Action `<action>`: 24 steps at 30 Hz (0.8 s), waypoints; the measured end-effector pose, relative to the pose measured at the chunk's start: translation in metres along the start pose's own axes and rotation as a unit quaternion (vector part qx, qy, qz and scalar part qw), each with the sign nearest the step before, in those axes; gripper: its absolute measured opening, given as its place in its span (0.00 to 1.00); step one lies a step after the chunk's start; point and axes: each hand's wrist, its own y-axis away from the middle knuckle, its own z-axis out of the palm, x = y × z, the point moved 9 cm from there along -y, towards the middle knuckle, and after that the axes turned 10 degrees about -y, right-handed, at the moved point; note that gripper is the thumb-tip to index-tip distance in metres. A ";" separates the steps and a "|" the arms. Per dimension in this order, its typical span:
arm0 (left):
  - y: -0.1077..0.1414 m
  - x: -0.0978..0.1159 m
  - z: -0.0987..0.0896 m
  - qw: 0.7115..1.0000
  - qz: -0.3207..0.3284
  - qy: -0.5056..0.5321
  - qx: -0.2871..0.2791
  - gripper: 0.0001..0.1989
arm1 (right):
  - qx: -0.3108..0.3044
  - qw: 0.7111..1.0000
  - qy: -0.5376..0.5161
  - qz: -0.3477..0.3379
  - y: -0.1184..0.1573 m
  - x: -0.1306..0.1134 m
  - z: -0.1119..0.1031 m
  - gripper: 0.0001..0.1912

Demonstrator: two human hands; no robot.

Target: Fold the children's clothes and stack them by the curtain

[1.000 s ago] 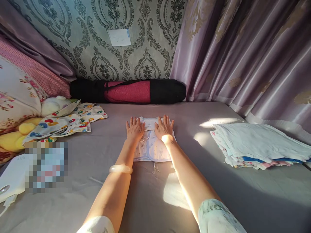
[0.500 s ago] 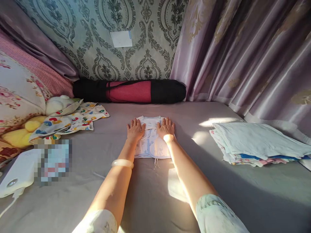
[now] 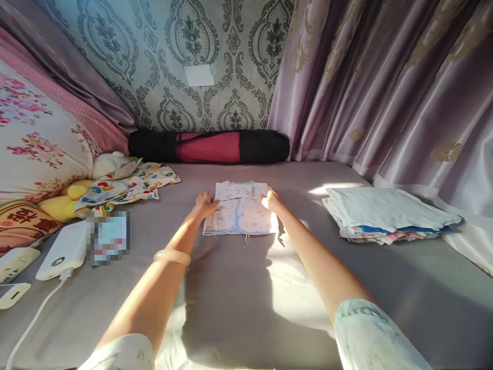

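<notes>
A small white baby shirt [image 3: 254, 218] with pale blue trim and a faint print lies on the grey bedsheet, its upper part folded down toward me. Thin tie strings hang from its near edge. At the shirt's left side my left hand [image 3: 206, 204] is closed on the edge, thumb on top and fingertips partly hidden. My right hand [image 3: 272, 200] pinches the opposite edge at about the same height, its fingers mostly out of sight. A pale bangle [image 3: 171, 257] rings my left forearm.
A stack of folded clothes [image 3: 389, 210] lies to the right. Leftward are a patterned cloth [image 3: 134, 185], a white power bank [image 3: 65, 249] with a cable, a blurred-out device [image 3: 111, 237] and a floral pillow [image 3: 34, 133]. A black and red rolled bag [image 3: 208, 146] lies along the wall.
My hands have moved from lying flat on the shirt's folded top to gripping its two side edges. The view has shifted slightly left.
</notes>
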 end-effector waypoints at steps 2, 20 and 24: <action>0.013 -0.013 0.000 0.999 -0.023 0.009 -0.021 0.19 | 0.007 0.999 -0.039 0.008 0.010 0.011 -0.006 0.27; 0.113 -0.001 -0.012 0.960 0.059 0.187 -0.199 0.26 | -0.183 0.966 -0.160 -0.087 0.123 0.015 -0.014 0.17; 0.115 0.000 -0.014 0.969 0.124 0.118 -0.177 0.25 | -0.156 0.969 -0.043 -0.184 0.130 0.009 -0.017 0.25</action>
